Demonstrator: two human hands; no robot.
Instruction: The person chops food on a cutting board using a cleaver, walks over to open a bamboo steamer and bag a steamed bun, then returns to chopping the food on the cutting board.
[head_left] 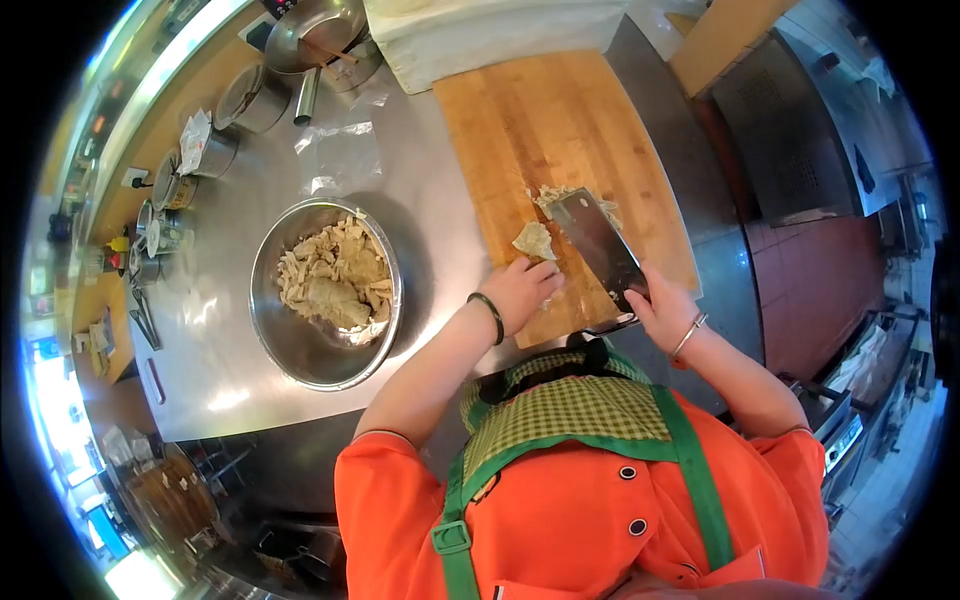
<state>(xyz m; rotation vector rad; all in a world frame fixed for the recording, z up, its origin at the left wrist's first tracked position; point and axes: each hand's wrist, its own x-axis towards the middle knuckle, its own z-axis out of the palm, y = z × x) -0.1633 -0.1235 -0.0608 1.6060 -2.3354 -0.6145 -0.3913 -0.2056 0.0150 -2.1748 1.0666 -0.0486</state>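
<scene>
My right hand (662,310) is wrapped round the handle of a broad cleaver (600,245), whose blade lies over the wooden board (560,120). Beside the blade, my left hand (522,293) has its fingertips bent at a pale, wrinkled piece of food (535,241) on the board. Whether those fingers grip the piece cannot be made out. Small chopped bits (552,198) lie along the far side of the blade. To the left, a large steel bowl (262,330) holds many pale, irregular food pieces (335,270).
A clear plastic bag (338,158) lies on the steel table (215,300) beyond the bowl. A wok (315,35) and lidded pots (252,98) stand at the back left. Behind the board is a white box (490,40). Tongs (145,318) rest at the far left.
</scene>
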